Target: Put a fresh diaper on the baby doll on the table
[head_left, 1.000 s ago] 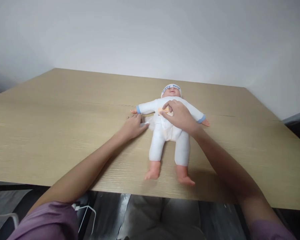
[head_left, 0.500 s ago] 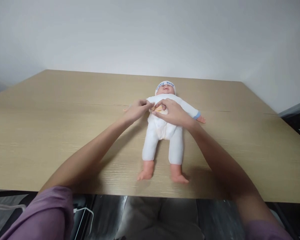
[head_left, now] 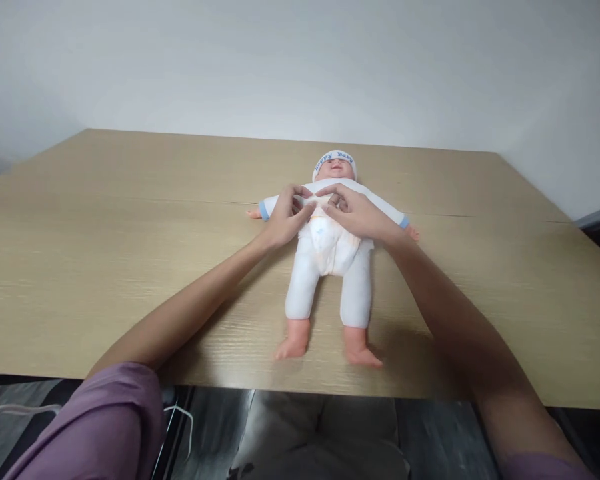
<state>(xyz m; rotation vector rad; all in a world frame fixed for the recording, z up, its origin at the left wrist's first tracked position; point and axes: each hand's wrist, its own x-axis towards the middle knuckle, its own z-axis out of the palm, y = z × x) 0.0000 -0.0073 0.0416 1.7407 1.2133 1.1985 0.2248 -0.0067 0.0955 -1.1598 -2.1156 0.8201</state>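
A baby doll (head_left: 355, 300) in a white suit and a white cap with blue lettering lies on its back, feet toward me. Around its hips, over the suit, sits a white diaper (head_left: 327, 247) with faint coloured prints. My left hand (head_left: 289, 217) is at the left part of the diaper's front waist, thumb and fingers pinched on its upper edge. On the same edge, a little to the right, my right hand (head_left: 357, 213) pinches with thumb and forefinger, its other fingers curled. The fingertips of both hands almost meet over the doll's belly. The diaper's side tabs cannot be made out clearly.
The doll lies on a wide wooden table (head_left: 130, 267) with a thin seam running across it. Behind the table rises a pale wall (head_left: 280, 67). A white cable (head_left: 190, 427) hangs below the table's front edge, left of my legs.
My left hand has moved right along the waist, and my right hand slightly right. More of the diaper's front shows, and the doll's left-side arm has come into view. The camera view has shifted slightly.
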